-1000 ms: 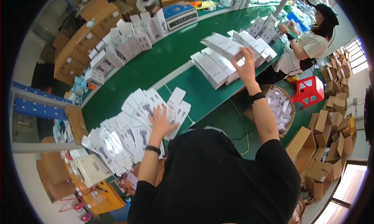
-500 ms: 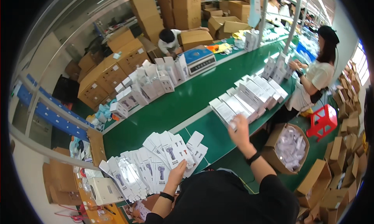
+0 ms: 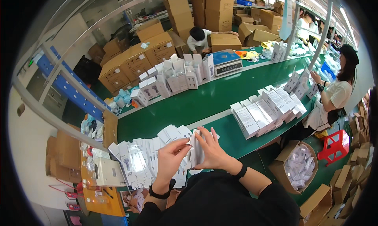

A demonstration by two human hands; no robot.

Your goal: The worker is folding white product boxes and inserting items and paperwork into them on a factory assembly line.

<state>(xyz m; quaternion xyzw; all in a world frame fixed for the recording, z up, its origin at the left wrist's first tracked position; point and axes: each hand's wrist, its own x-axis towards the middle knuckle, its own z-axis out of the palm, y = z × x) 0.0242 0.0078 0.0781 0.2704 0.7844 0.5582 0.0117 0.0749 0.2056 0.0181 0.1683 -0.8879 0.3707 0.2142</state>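
Note:
Between my two hands a small white carton (image 3: 193, 157) stands on its narrow side, partly hidden by my fingers. My right hand (image 3: 212, 150) is wrapped round its right side, fingers over the top edge. My left hand (image 3: 170, 159) pinches at the carton's upper left edge, thumb and forefinger together. Below and to the left lies a fanned spread of flat white cartons (image 3: 136, 165) printed with a purple handheld device. To the right, a row of standing white cartons (image 3: 252, 118) fills part of the green table (image 3: 169, 112).
Across the table stand more white cartons (image 3: 173, 78) beside a blue-topped scale (image 3: 226, 60). A cardboard box of clear bags (image 3: 299, 163) and a red stool (image 3: 334, 147) are at right. One co-worker (image 3: 334, 88) stands at right; another person (image 3: 199, 39) works beyond the table.
My right hand has come left from the row of standing cartons to meet my left hand. A carton is now held between both hands. The view has shifted, moving the scene rightward.

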